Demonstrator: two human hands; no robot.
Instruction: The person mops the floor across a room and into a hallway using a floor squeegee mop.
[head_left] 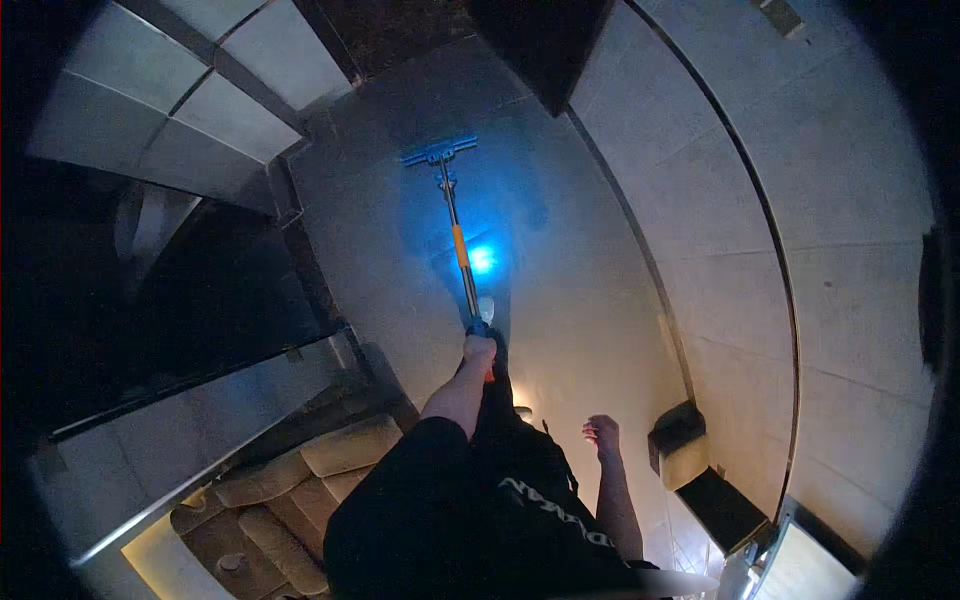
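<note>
A long-handled mop (pixel 453 205) reaches forward from me, its wide blue head (pixel 440 151) flat against the floor. Its metal pole carries an orange sleeve partway along. My left hand (pixel 480 350) is wrapped round the upper end of the pole, in front of my body. Out to my right side hangs my right hand (pixel 602 433), away from the mop, its fingers loosely bent and somewhat apart with nothing visible in them. A bright blue light spot (pixel 483 260) falls on the floor beside the pole.
Grey tiled floor (pixel 570 300) runs between a paneled wall (pixel 720 270) on the right and dark glass (pixel 180 290) on the left. A brown cushioned seat (pixel 280 500) is at lower left. A small box-like object (pixel 680 445) and a dark panel (pixel 722 508) stand at lower right.
</note>
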